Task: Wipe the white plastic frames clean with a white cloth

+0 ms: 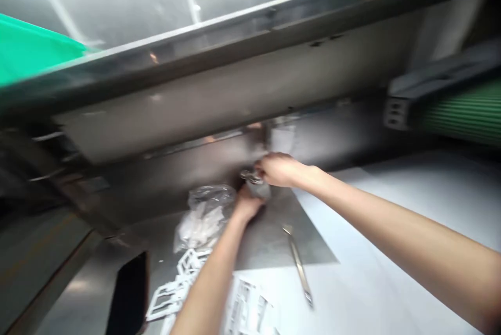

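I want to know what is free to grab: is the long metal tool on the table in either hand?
No, the metal tool lies alone on the table, apart from both the left hand and right hand.

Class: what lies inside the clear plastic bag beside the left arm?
Inside the bag small white plastic pieces show, blurred. Their count and shape cannot be told; the left arm covers the bag's right edge.

Factory workstation, steel machine housing (219, 95), metal worktop (270, 241), wrench (299, 264), white plastic frame parts (176, 288), bagged parts (205, 215)
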### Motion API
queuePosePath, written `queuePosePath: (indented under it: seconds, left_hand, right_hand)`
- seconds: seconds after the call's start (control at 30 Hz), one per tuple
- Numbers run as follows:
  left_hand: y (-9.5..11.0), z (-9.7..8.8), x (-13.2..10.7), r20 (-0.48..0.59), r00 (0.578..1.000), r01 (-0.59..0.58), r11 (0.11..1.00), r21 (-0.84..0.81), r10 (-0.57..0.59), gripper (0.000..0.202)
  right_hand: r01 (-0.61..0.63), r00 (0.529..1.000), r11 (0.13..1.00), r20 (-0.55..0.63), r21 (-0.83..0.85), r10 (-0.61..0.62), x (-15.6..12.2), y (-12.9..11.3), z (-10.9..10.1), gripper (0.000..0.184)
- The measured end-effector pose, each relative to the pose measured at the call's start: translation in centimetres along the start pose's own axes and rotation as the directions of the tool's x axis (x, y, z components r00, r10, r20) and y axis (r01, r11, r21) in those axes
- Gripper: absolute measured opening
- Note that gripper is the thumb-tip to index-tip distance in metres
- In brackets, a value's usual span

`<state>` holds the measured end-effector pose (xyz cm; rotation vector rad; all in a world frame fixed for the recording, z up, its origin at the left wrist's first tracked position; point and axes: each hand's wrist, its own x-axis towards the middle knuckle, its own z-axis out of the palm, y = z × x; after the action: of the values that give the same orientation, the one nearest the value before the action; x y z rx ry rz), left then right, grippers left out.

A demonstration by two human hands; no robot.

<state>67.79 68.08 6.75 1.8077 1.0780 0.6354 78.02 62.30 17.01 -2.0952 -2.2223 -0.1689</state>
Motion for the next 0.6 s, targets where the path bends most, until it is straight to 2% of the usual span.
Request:
queuePosePath:
  seconds: [0.1,0.17,0.23,0.27,0.3,0.37,0.4,0.47,0.53,0.6]
  left_hand:
    - [0.0,-0.5,-0.9,0.009,0.999,0.037,0.992,0.125,-0.038,0.022]
    - [0.0,-1.0,-2.4,-0.071,0.996,0.075,0.976,0.204,-0.062,0.042]
    - [0.3,-1.3,-5.3,-0.147,0.988,0.081,0.961,0.266,-0.043,0.058]
    - [0.7,-1.2,-7.3,-0.142,0.990,0.060,0.957,0.283,-0.020,0.057]
    - [1.0,-0.8,-9.7,-0.101,0.995,0.026,0.956,0.292,0.004,0.051]
    - [1.9,0.9,-15.1,0.080,0.996,-0.056,0.957,0.285,0.034,0.031]
    - [2.4,2.1,-17.8,0.196,0.980,-0.098,0.956,0.276,0.043,0.025]
    - [3.3,5.0,-22.7,0.453,0.892,-0.145,0.951,0.275,0.005,0.030]
    - [4.1,7.7,-26.4,0.529,0.848,-0.140,0.944,0.298,-0.041,0.040]
    - [4.6,9.9,-28.9,0.541,0.835,-0.092,0.946,0.312,-0.098,0.050]
  right_hand:
    - [-0.053,0.993,0.993,-0.101,0.109,0.064,-4.0,0.5,-2.1,0.019]
    - [-0.073,0.980,0.978,-0.168,0.197,0.107,-7.6,1.0,-3.5,0.019]
    - [-0.094,0.957,0.948,-0.235,0.304,0.170,-11.9,1.6,-4.7,0.015]
    - [-0.105,0.941,0.926,-0.264,0.363,0.210,-14.3,1.8,-5.2,0.013]
    - [-0.118,0.922,0.899,-0.290,0.423,0.257,-16.6,1.9,-5.6,0.011]
    - [-0.145,0.878,0.831,-0.317,0.537,0.358,-21.2,2.0,-6.0,0.013]
    - [-0.168,0.853,0.790,-0.315,0.590,0.417,-23.5,1.9,-5.9,0.015]
    - [-0.241,0.797,0.684,-0.263,0.688,0.545,-27.7,1.4,-5.0,0.024]
    - [-0.327,0.714,0.532,-0.165,0.781,0.681,-31.7,0.6,-2.9,0.039]
    - [-0.382,0.604,0.334,-0.041,0.861,0.796,-35.2,-0.3,0.1,0.056]
